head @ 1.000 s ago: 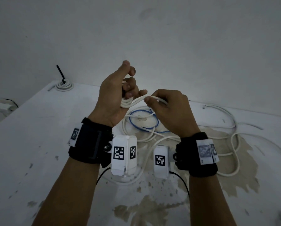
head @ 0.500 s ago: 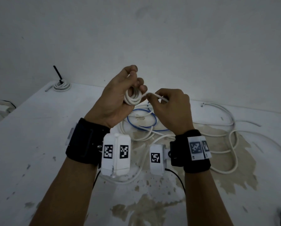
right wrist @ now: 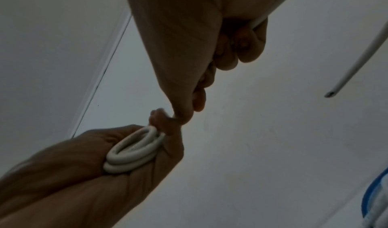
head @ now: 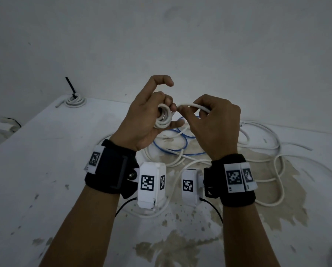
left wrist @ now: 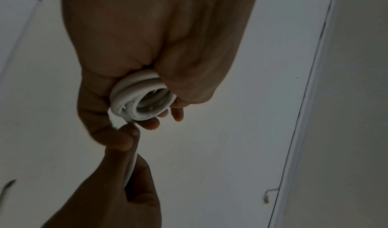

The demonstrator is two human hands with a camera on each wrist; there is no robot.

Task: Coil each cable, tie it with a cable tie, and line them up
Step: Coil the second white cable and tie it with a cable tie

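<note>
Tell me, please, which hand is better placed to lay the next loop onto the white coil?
The right hand, probably: it pinches the free white cable beside the coil, while the left hand is occupied gripping that coil.

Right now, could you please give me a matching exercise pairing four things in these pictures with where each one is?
Things:
1. small white cable coil
2. loose white cable strand
3. tied white cable coil with black cable tie
4. blue cable loop

Places:
A. far left corner of the white table
B. pinched by the right hand
C. lying on the table beneath the hands
D. held in the left hand

Pairs: 1-D, 2-B, 3-A, 4-C
</note>
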